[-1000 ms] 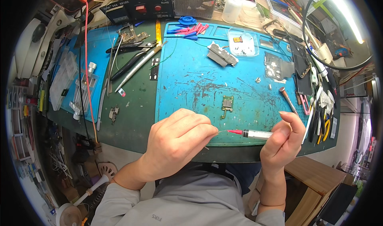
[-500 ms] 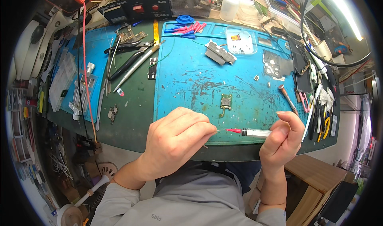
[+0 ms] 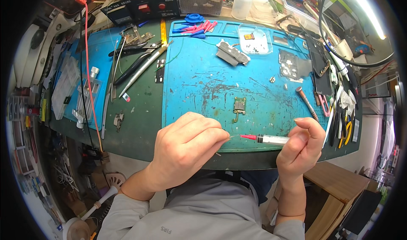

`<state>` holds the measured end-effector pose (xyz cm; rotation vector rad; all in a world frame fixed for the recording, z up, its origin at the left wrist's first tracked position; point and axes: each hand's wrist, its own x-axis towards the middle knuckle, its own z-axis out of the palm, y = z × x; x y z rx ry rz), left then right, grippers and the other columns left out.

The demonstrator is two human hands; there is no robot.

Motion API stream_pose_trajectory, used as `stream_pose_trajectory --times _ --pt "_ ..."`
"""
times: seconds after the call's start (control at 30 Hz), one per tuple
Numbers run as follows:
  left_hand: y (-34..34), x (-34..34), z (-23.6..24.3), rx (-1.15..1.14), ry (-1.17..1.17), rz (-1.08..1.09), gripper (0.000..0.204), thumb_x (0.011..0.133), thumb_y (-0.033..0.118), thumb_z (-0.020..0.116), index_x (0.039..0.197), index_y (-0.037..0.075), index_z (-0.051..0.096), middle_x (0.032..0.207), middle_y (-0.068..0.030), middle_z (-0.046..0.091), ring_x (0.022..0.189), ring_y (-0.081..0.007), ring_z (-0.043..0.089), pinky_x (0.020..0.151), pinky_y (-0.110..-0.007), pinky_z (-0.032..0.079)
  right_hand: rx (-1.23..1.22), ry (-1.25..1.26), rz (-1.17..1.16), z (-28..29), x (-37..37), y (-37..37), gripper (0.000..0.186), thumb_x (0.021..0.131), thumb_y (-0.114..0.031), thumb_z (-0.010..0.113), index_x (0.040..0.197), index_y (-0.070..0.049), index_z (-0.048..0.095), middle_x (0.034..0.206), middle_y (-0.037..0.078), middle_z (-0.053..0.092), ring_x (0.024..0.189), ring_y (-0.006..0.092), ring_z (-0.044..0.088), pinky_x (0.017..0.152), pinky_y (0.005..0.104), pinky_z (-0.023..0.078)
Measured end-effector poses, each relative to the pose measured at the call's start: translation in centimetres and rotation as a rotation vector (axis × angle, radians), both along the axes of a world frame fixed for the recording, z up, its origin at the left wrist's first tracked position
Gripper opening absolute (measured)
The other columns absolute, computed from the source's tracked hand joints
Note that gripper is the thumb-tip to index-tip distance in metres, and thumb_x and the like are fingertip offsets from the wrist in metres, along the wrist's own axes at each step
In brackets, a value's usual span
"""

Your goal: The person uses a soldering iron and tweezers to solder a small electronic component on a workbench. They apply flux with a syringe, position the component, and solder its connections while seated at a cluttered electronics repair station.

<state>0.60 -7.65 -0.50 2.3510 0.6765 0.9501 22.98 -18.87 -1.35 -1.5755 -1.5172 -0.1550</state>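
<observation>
A clear syringe (image 3: 273, 139) with a pink tapered tip is held level over the mat's near edge by my right hand (image 3: 298, 149), closed around its rear end. The tip points left. Facing it, my left hand (image 3: 188, 144) is closed in a pinch, its fingertips a short gap from the pink point. A fine, pale, thread-like strand shows at those fingertips; what it is cannot be made out. Just beyond the gap, a small green circuit board (image 3: 239, 105) with a metal shield lies on the blue mat (image 3: 190, 104).
Pink and blue dispensing tips (image 3: 203, 27) lie at the mat's back. Near them are a grey metal part (image 3: 232, 53) and a clear plastic dish (image 3: 255, 45). A brown-handled tool (image 3: 306, 102) and pliers (image 3: 347, 132) lie right; tweezers (image 3: 142, 70) and a red cable (image 3: 89, 70) are left.
The bench has shifted slightly left and up in the picture. Both hands keep nearly the same pose, and the gap between the left fingertips and the pink tip looks slightly wider.
</observation>
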Motion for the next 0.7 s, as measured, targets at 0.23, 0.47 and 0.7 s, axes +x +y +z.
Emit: stream_pose_trajectory --times 0.23,0.47,0.7 --pt "0.04 0.05 0.05 0.009 0.009 0.004 0.024 0.071 0.000 0.088 0.089 0.008 0.075 0.087 -0.0033 0.072 0.079 -0.0229 0.067 0.066 -0.034 0.054 0.015 0.013 -0.028 -0.13 -0.02 -0.22 0.022 0.098 0.004 0.053 0.120 0.005 0.058 0.094 0.009 0.066 0.057 0.0100 0.054 0.053 0.0264 0.048" --pt "0.05 0.04 0.01 0.003 0.004 0.002 0.024 0.071 0.000 0.088 0.089 0.008 0.075 0.087 -0.0031 0.072 0.079 -0.0230 0.068 0.067 -0.034 0.054 0.018 0.027 -0.019 -0.13 -0.04 0.01 0.022 0.099 0.004 0.053 0.120 0.005 0.058 0.092 0.008 0.066 0.058 0.0096 0.053 0.053 0.0263 0.047" --pt "0.06 0.01 -0.03 0.001 0.004 -0.001 0.024 0.071 -0.001 0.088 0.089 0.008 0.075 0.086 -0.0030 0.073 0.079 -0.0230 0.068 0.067 -0.034 0.055 0.015 0.037 -0.030 -0.17 -0.08 -0.01 0.021 0.098 0.004 0.052 0.119 0.005 0.058 0.092 0.008 0.065 0.058 0.0095 0.053 0.053 0.0264 0.047"
